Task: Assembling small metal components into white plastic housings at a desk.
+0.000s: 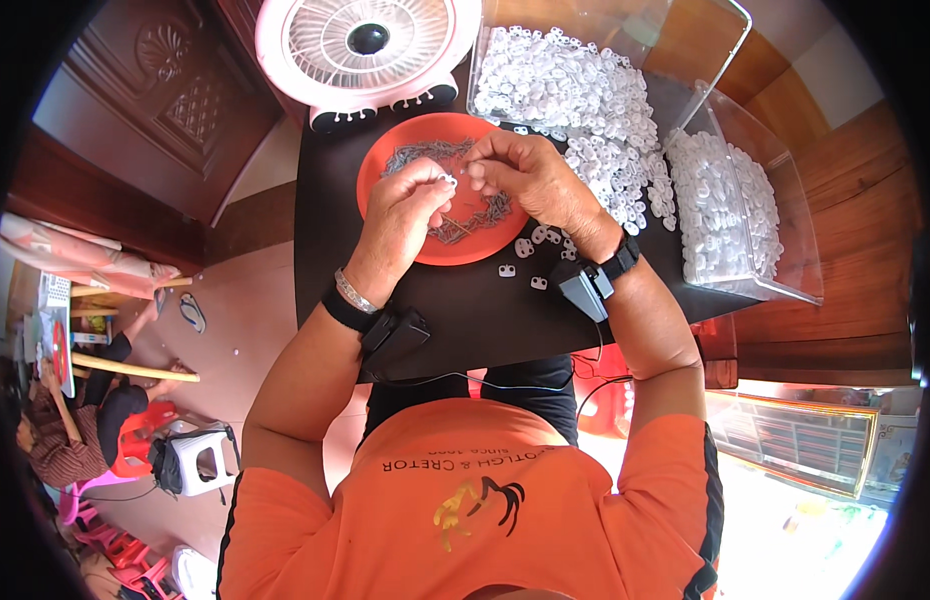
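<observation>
Over a round orange tray (373, 215), my left hand (400, 215) pinches a small white plastic piece with dark holes (449, 180). My right hand (530, 175) is just right of it, thumb and fingers pressed together; what they hold is too small to make out. A small gap separates the two hands. Small grey parts (410, 153) lie in a ring inside the tray, below both hands. Several loose white two-holed pieces (507, 271) lie on the dark table near my right wrist.
A heap of white pieces (605, 175) spills from a clear bin (720, 75) at the back right. Another clear bin (725, 210) of white pieces stands at the table's right edge. A pink fan (275, 50) stands at the back left. A person (60, 445) sits at far left.
</observation>
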`<act>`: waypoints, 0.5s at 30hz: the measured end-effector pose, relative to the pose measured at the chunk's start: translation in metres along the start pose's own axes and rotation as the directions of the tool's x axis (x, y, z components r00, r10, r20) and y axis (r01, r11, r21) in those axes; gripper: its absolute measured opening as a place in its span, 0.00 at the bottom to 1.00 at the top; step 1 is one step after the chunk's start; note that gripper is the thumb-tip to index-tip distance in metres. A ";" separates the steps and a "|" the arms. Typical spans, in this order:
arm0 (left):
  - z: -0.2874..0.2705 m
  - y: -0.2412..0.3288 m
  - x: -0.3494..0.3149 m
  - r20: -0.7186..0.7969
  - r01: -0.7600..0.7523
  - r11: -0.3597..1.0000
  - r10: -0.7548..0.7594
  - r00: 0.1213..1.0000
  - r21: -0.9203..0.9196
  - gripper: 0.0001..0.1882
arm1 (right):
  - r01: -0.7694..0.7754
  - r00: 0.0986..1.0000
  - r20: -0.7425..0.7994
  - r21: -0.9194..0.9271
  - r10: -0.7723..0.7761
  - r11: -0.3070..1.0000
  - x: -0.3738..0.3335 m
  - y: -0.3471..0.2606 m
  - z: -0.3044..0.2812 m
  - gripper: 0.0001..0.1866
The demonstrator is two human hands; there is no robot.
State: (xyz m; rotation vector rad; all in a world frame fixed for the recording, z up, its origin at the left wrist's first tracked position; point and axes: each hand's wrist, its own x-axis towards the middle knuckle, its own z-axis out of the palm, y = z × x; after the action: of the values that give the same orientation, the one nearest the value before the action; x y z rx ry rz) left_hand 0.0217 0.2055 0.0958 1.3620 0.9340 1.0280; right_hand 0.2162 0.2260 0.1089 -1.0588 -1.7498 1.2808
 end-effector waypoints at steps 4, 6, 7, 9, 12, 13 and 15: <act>0.001 -0.004 0.000 0.011 -0.118 0.991 0.117 0.993 0.066 0.06 | -0.019 1.000 -0.006 -0.001 0.019 1.000 -0.001 -0.005 0.001 0.09; 0.000 -0.011 0.001 0.027 -0.198 0.971 0.196 0.980 0.132 0.05 | -0.029 1.000 -0.006 -0.012 0.029 0.999 -0.002 -0.008 0.004 0.09; 0.000 -0.013 0.002 0.065 -0.269 0.949 0.262 0.963 0.165 0.05 | -0.028 1.000 -0.005 -0.011 0.028 1.000 -0.001 -0.007 0.006 0.09; 0.000 -0.015 0.003 0.107 -0.340 0.920 0.325 0.940 0.195 0.05 | 0.069 0.998 0.004 -0.019 -0.069 0.997 0.000 -0.003 0.009 0.08; 0.000 -0.013 0.000 0.097 -0.261 0.952 0.248 0.964 0.159 0.05 | 0.115 0.993 -0.007 -0.169 -0.118 0.979 -0.002 -0.003 0.013 0.08; 0.000 -0.010 -0.002 0.098 -0.197 0.974 0.186 0.978 0.109 0.05 | 0.115 0.993 -0.007 -0.168 -0.118 0.979 -0.002 -0.003 0.013 0.08; 0.000 -0.004 -0.003 0.104 -0.131 0.990 0.124 0.987 0.059 0.06 | 0.144 0.989 0.014 -0.301 -0.146 0.943 -0.003 -0.004 0.012 0.08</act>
State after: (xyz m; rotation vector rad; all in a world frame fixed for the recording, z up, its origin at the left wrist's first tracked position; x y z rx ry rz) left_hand 0.0210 0.2025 0.0914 1.5305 0.8207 1.0219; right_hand 0.2059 0.2182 0.1091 -1.0750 -2.0215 0.9362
